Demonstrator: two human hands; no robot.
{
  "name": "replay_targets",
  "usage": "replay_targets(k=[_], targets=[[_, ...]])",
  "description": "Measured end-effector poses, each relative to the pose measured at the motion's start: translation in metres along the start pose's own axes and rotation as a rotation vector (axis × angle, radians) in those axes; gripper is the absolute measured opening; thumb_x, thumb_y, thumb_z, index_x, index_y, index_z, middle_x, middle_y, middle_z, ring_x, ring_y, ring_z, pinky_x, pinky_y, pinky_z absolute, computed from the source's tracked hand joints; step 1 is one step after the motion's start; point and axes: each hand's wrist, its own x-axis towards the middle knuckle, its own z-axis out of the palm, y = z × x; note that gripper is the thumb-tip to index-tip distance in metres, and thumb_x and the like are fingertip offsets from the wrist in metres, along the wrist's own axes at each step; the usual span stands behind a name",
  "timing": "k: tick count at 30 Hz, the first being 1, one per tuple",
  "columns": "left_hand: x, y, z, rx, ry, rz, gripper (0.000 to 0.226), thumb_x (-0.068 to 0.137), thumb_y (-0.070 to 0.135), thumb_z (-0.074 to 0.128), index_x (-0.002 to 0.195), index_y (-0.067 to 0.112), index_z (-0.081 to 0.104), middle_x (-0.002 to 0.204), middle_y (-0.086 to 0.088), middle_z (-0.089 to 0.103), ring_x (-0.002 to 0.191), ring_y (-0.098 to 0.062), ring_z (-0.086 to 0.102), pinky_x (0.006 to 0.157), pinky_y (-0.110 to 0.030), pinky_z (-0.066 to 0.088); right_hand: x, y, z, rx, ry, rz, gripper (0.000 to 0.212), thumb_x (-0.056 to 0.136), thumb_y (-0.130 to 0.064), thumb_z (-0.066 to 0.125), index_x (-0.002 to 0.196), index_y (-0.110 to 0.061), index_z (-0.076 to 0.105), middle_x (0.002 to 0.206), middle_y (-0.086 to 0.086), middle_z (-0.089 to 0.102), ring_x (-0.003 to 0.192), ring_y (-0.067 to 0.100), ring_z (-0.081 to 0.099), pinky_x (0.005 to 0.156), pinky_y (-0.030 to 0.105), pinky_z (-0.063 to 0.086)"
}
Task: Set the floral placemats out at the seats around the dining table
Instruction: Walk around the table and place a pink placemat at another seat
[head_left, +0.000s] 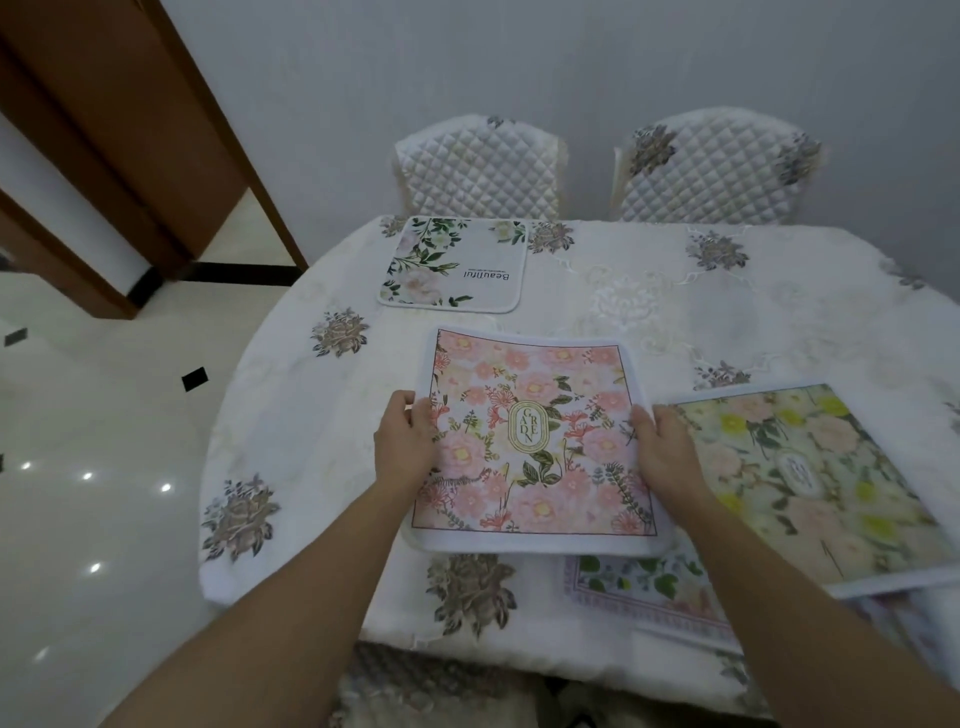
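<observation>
A cloth-covered worktop (649, 322): one white placemat (453, 265) is laid by a far chair (480, 166); a pink placemat (535, 441) is gripped by the left hand (405, 447) and right hand (665, 452); others (810, 483) are unplaced.

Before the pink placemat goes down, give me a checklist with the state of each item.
1. Both hands grip the pink placemat: left hand and right hand on opposite edges: ok.
2. White placemat already laid before the far left chair: ok.
3. Far right chair has a mat: not ok.
4. Pink placemat clear of the yellow placemat: cannot tell.
5. Tablecloth flat at the far right seat: ok.
</observation>
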Motion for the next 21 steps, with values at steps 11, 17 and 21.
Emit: replay_targets(k=[11, 17, 21], targets=[[0.038, -0.079, -0.096, -0.051, -0.143, 0.037, 0.020, 0.103, 0.033, 0.042, 0.097, 0.017, 0.054, 0.083, -0.008, 0.066, 0.066, -0.020, 0.058, 0.062, -0.036, 0.046, -0.076, -0.021, 0.108, -0.065, 0.096, 0.074, 0.046, 0.102, -0.042, 0.036, 0.114, 0.000, 0.053, 0.102, 0.012, 0.058, 0.095, 0.029, 0.056, 0.082, 0.041, 0.044], [0.047, -0.121, -0.122, -0.078, -0.201, -0.039, 0.023, 0.103, 0.032, 0.042, 0.100, 0.011, 0.052, 0.067, -0.002, 0.052, 0.053, -0.017, 0.042, 0.055, -0.032, 0.037, -0.105, -0.015, 0.152, -0.100, 0.125, 0.058, 0.038, 0.103, -0.038, 0.037, 0.086, -0.005, 0.047, 0.080, 0.011, 0.049, 0.074, 0.024, 0.047, 0.064, 0.035, 0.037], [0.047, -0.142, -0.125, -0.083, -0.245, -0.083, 0.024, 0.103, 0.032, 0.043, 0.102, 0.009, 0.051, 0.074, -0.012, 0.059, 0.060, -0.020, 0.048, 0.058, -0.038, 0.041, -0.111, -0.005, 0.171, -0.138, 0.142, 0.076, 0.031, 0.103, -0.032, 0.039, 0.081, -0.011, 0.044, 0.072, 0.002, 0.044, 0.065, 0.017, 0.042, 0.059, 0.033, 0.033]])
